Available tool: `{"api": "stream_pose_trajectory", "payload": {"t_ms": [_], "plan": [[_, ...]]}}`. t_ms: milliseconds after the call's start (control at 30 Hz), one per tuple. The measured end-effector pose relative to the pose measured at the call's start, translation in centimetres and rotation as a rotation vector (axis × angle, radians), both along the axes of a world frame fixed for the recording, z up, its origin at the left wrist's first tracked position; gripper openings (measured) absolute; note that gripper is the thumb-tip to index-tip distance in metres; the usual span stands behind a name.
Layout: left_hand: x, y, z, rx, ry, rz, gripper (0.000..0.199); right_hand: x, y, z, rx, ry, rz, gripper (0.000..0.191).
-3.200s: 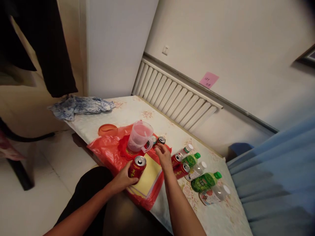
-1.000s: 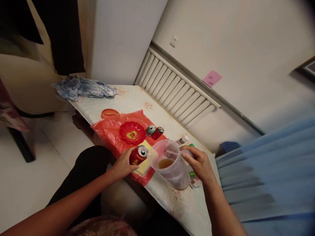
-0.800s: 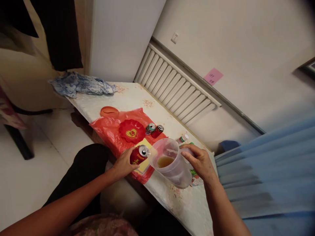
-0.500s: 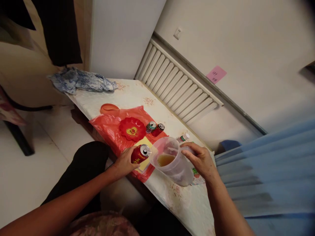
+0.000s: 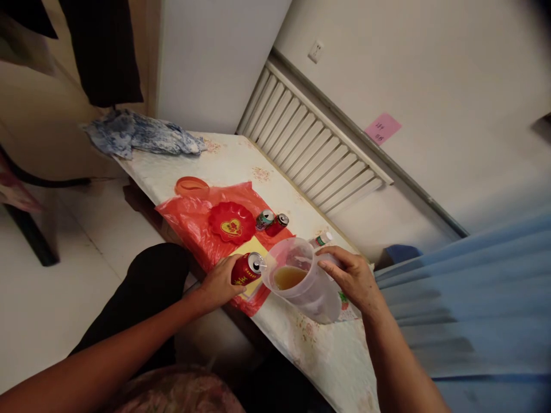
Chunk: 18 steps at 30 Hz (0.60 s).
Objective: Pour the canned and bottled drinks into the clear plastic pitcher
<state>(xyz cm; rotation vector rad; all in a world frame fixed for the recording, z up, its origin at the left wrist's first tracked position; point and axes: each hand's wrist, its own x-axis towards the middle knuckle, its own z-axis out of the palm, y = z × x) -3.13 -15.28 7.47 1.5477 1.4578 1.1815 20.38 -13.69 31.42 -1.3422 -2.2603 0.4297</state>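
Pitcher [image 5: 316, 298] tilted in right hand's [image 5: 355, 280] grip, left hand [image 5: 218, 285] gripping can [image 5: 247, 268], plate [image 5: 232, 222] beyond.

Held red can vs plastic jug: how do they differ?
The held red can is opaque with yellow writing; the plastic jug is see-through, showing amber liquid inside. The can is narrow with a small opening in its metal top; the jug is bigger and wide-mouthed. The left hand wraps the can's body; the right hand grips the jug at its side. Both are open, tops turned toward each other.
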Motion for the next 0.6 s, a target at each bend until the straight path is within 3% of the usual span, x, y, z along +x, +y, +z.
{"api": "stream_pose_trajectory", "payload": {"t_ms": [300, 600], "plan": [[-0.11, -0.21, 1.02, -0.026, 0.007, -0.032, 0.068, -0.36, -0.16, 0.25, -0.011, -0.008, 0.000, 0.021], [-0.02, -0.25, 0.60, 0.001, 0.023, -0.041, 0.070, -0.70, -0.26, 0.58, -0.005, -0.035, 0.020, 0.022]]}}
